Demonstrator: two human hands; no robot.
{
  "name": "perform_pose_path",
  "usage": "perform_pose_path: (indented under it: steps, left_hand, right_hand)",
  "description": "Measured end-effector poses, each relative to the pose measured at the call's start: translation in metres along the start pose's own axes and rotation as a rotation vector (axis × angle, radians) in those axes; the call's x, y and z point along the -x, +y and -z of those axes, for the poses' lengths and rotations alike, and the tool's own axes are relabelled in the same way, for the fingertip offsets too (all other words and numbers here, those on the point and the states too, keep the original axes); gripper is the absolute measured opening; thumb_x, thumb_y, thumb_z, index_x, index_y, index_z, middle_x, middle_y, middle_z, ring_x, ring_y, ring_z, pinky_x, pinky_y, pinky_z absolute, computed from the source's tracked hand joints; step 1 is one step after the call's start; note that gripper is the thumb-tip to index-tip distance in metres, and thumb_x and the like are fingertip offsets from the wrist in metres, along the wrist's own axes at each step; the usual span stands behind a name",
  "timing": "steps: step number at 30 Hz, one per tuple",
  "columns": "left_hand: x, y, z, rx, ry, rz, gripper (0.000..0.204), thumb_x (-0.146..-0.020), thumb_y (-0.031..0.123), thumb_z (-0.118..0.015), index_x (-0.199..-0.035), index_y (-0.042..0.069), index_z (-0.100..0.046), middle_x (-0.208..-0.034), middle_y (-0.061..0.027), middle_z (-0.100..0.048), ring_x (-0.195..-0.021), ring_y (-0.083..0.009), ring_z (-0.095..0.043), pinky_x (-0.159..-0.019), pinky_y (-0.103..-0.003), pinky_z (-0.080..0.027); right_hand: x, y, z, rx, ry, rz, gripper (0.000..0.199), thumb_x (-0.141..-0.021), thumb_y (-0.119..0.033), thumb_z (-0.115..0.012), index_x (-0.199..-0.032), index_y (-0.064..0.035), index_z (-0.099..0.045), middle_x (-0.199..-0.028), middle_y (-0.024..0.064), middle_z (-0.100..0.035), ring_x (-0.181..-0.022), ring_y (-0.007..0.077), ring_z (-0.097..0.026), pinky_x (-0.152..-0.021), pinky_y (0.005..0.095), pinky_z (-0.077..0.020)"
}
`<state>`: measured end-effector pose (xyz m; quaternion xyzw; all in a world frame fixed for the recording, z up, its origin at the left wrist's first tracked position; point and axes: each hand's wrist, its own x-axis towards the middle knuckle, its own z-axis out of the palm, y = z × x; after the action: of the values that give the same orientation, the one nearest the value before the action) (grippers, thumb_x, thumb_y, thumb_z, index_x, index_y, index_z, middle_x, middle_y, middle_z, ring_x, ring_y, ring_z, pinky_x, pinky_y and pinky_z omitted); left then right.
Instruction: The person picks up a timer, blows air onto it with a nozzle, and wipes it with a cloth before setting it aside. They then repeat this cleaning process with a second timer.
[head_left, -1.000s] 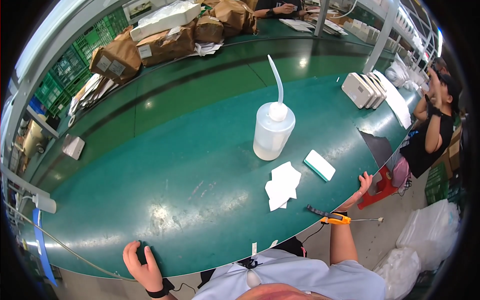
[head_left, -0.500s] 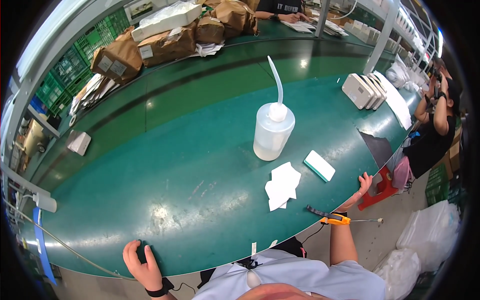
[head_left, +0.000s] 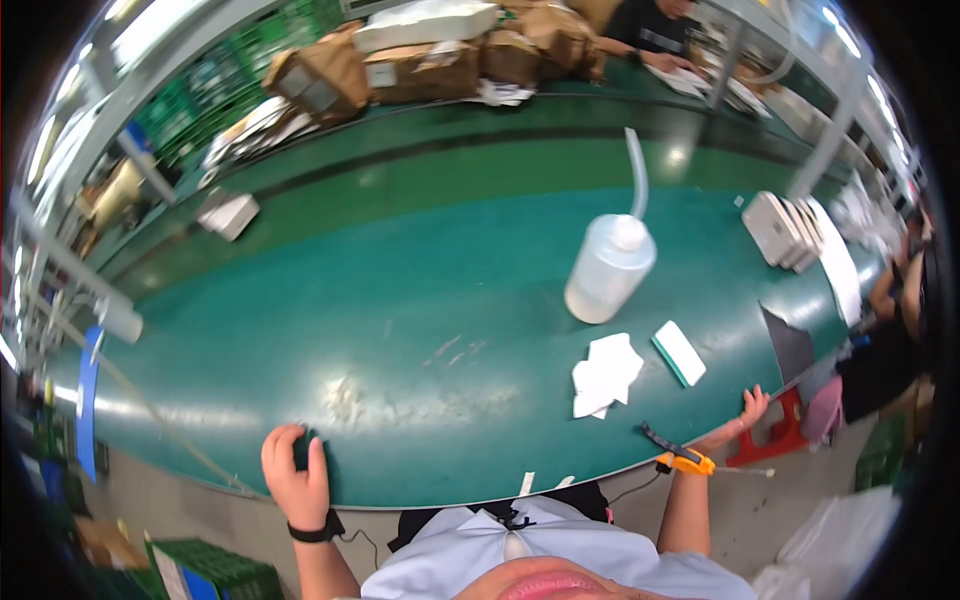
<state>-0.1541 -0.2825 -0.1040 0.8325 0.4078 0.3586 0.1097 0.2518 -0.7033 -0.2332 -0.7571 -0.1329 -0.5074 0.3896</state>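
I am seeing the left hand (head_left: 294,482) curling loosely over the near edge of the green table (head_left: 400,300), gripping nothing else, while the right hand (head_left: 742,418) is resting open-fingered on the same edge. White wipes (head_left: 604,374) are lying between them, just before a squeeze bottle (head_left: 608,270).

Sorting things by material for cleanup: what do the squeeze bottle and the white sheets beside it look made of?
The squeeze bottle looks like soft translucent plastic: milky, cloudy walls and a bent white spout tube. The white sheets look like matte paper or wipe cloth: flat, thin, overlapping, without shine; which one is unclear.
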Motion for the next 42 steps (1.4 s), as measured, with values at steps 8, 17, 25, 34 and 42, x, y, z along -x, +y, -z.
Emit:
perform_pose_path:
  steps: [8, 17, 25, 34, 42]
  left_hand:
    - [-0.002, 0.000, 0.004, -0.007, -0.006, -0.043, 0.021, -0.084, 0.004, -0.071, -0.104, 0.001, -0.064, -0.111, -0.0153, -0.065, -0.105, -0.0343, -0.061, -0.093, -0.040, -0.048]
    - [-0.017, 0.026, 0.041, 0.207, -0.164, -0.073, 0.039, -0.080, 0.009, -0.076, -0.115, 0.001, -0.062, -0.120, -0.0163, -0.062, -0.110, -0.0347, -0.059, -0.095, -0.041, -0.047]
    - [-0.175, 0.058, 0.066, -0.060, -0.677, -0.366, 0.061, -0.077, 0.025, -0.083, -0.128, 0.003, -0.059, -0.127, -0.0150, -0.061, -0.118, -0.0331, -0.058, -0.103, -0.039, -0.047]
    - [-0.397, -0.084, -0.141, 0.324, -0.308, 0.665, 0.084, -0.080, 0.051, -0.080, -0.145, 0.007, -0.050, -0.134, -0.0238, -0.058, -0.106, -0.0330, -0.066, -0.085, -0.046, -0.055]
    - [-0.484, -0.186, -0.294, 1.505, 0.238, 1.178, 0.059, -0.091, 0.047, -0.065, -0.140, 0.018, -0.052, -0.137, -0.0146, -0.058, -0.112, -0.0358, -0.063, -0.085, -0.055, -0.052]
  right_hand:
    - [0.001, -0.005, 0.000, -0.054, 0.032, -0.031, 0.059, -0.108, -0.043, -0.020, -0.128, 0.0020, -0.052, -0.145, 0.0227, -0.047, -0.145, 0.0404, -0.033, -0.118, 0.0547, -0.0285]
    - [-0.001, 0.002, 0.003, -0.047, 0.001, -0.043, 0.063, -0.109, -0.043, -0.014, -0.127, 0.0046, -0.052, -0.147, 0.0229, -0.045, -0.144, 0.0392, -0.034, -0.119, 0.0519, -0.0280]
    - [-0.002, -0.004, 0.003, -0.007, 0.029, -0.050, 0.060, -0.107, -0.037, -0.015, -0.127, 0.0051, -0.052, -0.145, 0.0239, -0.048, -0.144, 0.0422, -0.033, -0.119, 0.0557, -0.0270]
    - [-0.002, -0.021, -0.005, -0.012, 0.031, -0.099, 0.062, -0.107, -0.039, -0.014, -0.124, 0.0049, -0.054, -0.144, 0.0241, -0.049, -0.145, 0.0430, -0.032, -0.120, 0.0559, -0.0259]
    - [0.000, -0.003, 0.004, 0.072, -0.041, -0.047, 0.061, -0.106, -0.045, -0.016, -0.126, 0.0007, -0.053, -0.144, 0.0222, -0.049, -0.146, 0.0420, -0.031, -0.120, 0.0561, -0.0231]
